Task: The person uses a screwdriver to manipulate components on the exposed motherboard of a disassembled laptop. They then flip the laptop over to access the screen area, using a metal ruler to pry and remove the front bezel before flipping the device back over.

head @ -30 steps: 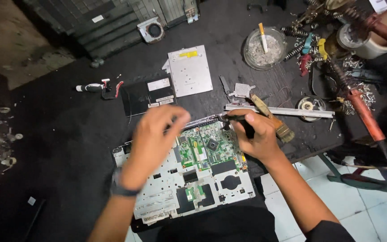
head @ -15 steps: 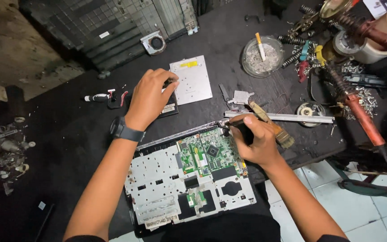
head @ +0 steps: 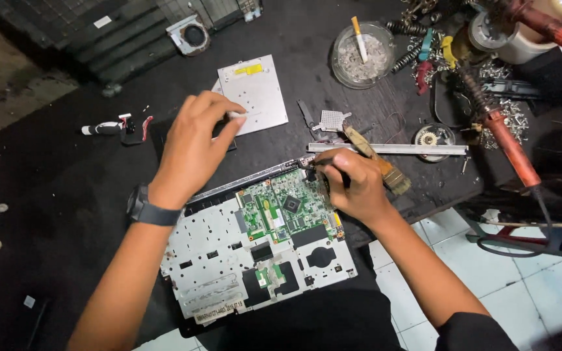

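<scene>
An opened laptop base (head: 216, 260) lies on the dark bench, its silver frame and green circuit board (head: 287, 208) exposed. My right hand (head: 352, 185) grips a dark screwdriver (head: 313, 168), tip at the board's upper edge. My left hand (head: 196, 146), a dark watch on its wrist, reaches beyond the laptop. Its thumb and fingertips are pinched at the edge of a flat silver drive (head: 255, 91), above a black part. Anything small between the fingers is hidden.
A brush (head: 385, 169) and a metal strip (head: 411, 149) lie right of my right hand. Behind are a glass ashtray (head: 362, 52), a red-handled soldering iron (head: 508, 140), springs and clips, a small fan (head: 190, 32) and a wired white cylinder (head: 102, 128). White tiles show bottom right.
My left hand rose from over the laptop and reached away to the silver drive. My right hand kept the screwdriver at the board's top edge.
</scene>
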